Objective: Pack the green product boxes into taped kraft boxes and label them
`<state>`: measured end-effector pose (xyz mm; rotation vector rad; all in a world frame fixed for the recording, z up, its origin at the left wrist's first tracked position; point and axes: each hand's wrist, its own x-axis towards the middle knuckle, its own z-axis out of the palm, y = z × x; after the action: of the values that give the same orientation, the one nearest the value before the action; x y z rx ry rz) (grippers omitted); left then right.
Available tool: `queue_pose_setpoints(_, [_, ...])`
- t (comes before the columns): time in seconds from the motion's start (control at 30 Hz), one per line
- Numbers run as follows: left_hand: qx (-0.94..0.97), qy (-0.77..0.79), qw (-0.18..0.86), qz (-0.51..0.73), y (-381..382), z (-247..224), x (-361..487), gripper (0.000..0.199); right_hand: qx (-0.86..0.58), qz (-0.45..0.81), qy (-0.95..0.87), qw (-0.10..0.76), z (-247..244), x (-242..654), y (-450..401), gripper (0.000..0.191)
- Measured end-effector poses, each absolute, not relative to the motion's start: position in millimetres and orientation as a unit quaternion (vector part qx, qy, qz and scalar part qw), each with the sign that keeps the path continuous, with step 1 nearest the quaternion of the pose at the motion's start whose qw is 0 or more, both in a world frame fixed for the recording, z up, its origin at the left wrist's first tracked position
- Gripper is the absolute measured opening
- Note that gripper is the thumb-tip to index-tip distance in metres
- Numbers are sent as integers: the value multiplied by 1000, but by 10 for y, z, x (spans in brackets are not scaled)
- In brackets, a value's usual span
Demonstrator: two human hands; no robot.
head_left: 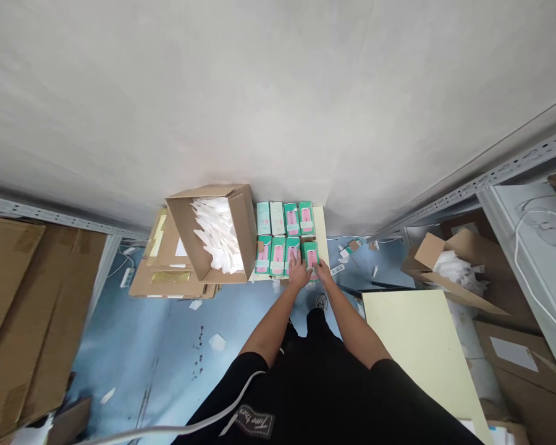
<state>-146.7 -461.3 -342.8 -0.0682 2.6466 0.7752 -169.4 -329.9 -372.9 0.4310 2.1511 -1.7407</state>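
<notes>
If tugging too hard toward 6 o'clock, could drop the green box [311,252] off the table [321,228]. Lying at 4 o'clock among the boxes [277,253], pink side up, long way running 12 to 6. Spreading the left hand [298,272] over the next box [291,245] at 9 o'clock, gripping nothing. Bending the right hand [323,272] at its 4 o'clock side; can't tell if pinching.

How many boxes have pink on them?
6, counting from the left: back third box, back fourth box, front first box, front second box, front third box, partly under the left hand, and front fourth box, by the right hand. More may be hidden underneath.
</notes>
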Motion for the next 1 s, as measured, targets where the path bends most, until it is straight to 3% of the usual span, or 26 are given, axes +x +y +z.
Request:
queue_pose_setpoints(0.23, [-19, 864, 139, 484, -4740, -3253, -1351, 70, 238, -686, 677, 120, -3401, -1427, -3359, 52])
queue_pose_setpoints(0.5, [26, 789, 101, 605, -4889, -2857, -1187, 62, 230, -720, 654, 32, -2929, -1023, -3401, 57])
queue_pose_setpoints(1.0, [150, 750, 113, 635, -4018, -2350, -543, 63, 259, -724, 629, -111, -2273, -20, -2647, 57])
